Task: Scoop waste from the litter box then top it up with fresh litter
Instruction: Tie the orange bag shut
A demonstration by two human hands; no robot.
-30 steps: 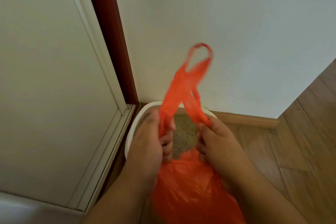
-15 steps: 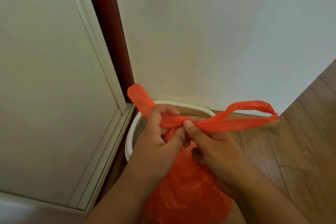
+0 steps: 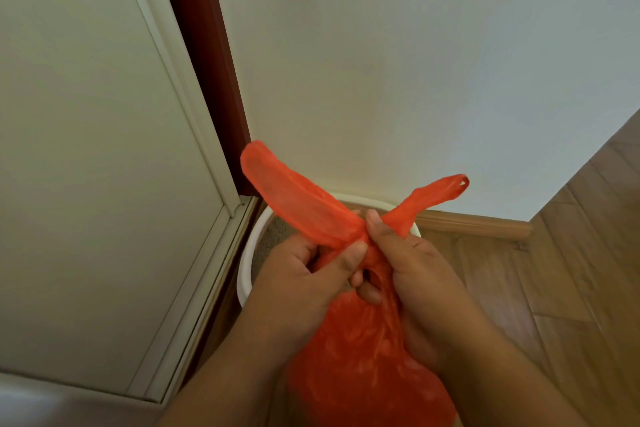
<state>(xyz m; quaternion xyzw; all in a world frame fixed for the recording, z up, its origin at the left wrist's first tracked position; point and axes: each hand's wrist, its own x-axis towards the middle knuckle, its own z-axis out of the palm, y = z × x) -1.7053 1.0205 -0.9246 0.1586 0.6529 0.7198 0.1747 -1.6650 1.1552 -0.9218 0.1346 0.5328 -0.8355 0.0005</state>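
Note:
An orange plastic bag (image 3: 363,357) hangs full between my forearms, its two handle loops crossed above my hands. My left hand (image 3: 298,281) pinches the wide left loop at the crossing. My right hand (image 3: 415,270) grips the thin right loop, thumb pressed at the knot. Behind my hands the white litter box (image 3: 247,253) sits in the corner on the floor. Only its rim and a strip of tan litter (image 3: 273,236) show; the remainder is hidden by my hands and the bag.
A white wall stands right behind the box, with a wooden skirting board (image 3: 478,224) along its foot. A pale door panel (image 3: 86,184) and dark red frame (image 3: 204,62) close off the left. Wooden floor (image 3: 571,270) spreads out to the right.
The bag's handles, held upright a second ago, are now crossed and pulled sideways into a knot. The right loop has drawn shorter and my hands have come close together.

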